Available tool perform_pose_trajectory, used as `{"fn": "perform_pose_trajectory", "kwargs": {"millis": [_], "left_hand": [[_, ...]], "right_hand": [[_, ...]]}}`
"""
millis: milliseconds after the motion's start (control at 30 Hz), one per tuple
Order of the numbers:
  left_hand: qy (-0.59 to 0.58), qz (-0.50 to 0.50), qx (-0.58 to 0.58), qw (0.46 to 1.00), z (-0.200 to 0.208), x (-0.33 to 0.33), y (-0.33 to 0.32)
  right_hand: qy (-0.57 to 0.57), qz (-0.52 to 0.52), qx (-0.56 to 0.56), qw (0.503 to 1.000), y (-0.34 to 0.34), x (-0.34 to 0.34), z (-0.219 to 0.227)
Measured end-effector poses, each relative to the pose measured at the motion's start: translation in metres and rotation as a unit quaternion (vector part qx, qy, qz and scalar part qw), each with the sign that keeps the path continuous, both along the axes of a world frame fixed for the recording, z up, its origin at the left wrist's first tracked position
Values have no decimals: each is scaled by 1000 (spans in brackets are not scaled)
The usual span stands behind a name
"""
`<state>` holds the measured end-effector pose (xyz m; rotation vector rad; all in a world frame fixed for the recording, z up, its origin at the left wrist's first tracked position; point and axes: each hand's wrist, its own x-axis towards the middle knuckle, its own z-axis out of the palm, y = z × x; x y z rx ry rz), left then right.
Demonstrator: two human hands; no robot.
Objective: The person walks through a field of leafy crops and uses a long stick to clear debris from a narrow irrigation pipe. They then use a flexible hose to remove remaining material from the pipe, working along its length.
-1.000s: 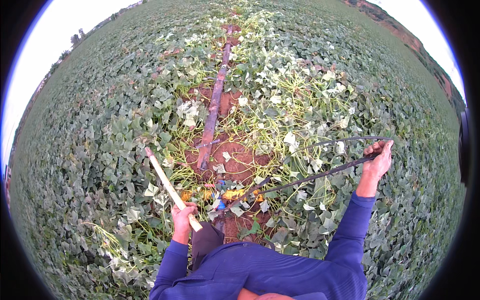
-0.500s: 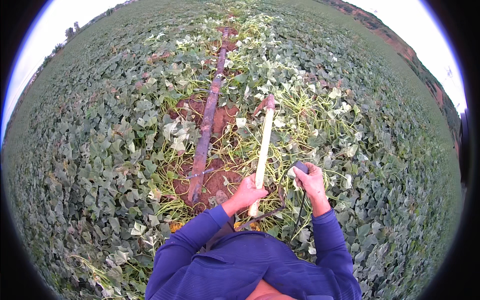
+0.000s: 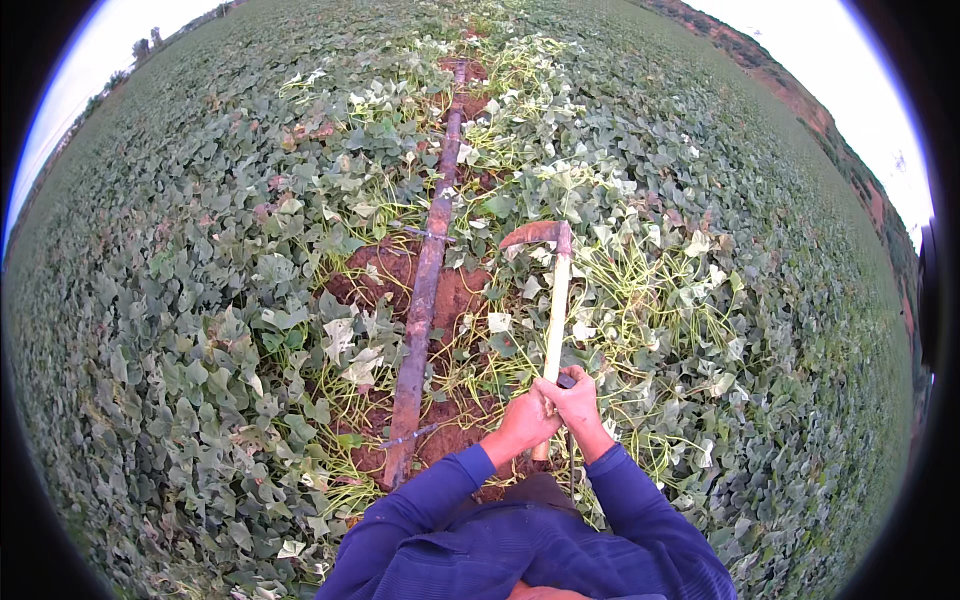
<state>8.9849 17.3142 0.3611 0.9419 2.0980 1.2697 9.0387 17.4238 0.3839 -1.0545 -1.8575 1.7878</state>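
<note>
My left hand [image 3: 525,422] is wrapped round the lower part of a sickle [image 3: 556,315], which has a long pale wooden handle. The tool points away from me, and its rusty curved blade [image 3: 530,234] reaches left above the vines. Beside it, my right hand [image 3: 580,403] is closed and touches the left at the handle. A small black device [image 3: 567,381] shows partly among the right fingers, with a dark cord below it. Whether the right fingers also grip the handle is hidden.
A long dark pipe [image 3: 425,290] runs away from me over red soil [image 3: 458,300], left of the sickle. Thin side tubes [image 3: 408,437] cross it. Cut yellowish vine stems [image 3: 640,285] lie heaped on the right. Leafy green vines [image 3: 200,350] spread on both sides.
My hands have come together: the right moved left to the handle with the black device. The sickle moved slightly right and turned, showing more blade. The view shifted a little.
</note>
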Motion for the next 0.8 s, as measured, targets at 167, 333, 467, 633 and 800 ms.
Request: {"fn": "perform_pose_trajectory", "kwargs": {"millis": [167, 333, 467, 633, 800], "left_hand": [[36, -23, -29, 999, 32, -57, 11], [-57, 37, 90, 994, -12, -77, -30], [-42, 209, -149, 965, -84, -51, -143], [-67, 264, -367, 889, -121, 45, -248], [209, -52, -387, 897, -224, 110, -313]], "right_hand": [[-20, 17, 87, 996, 25, -67, 0], [86, -11, -101, 991, 94, -110, -33], [7, -47, -162, 986, 154, -109, -55], [-42, -46, -52, 997, 244, -51, -121], [-182, -40, 10, 982, 276, -3, -156]]}}
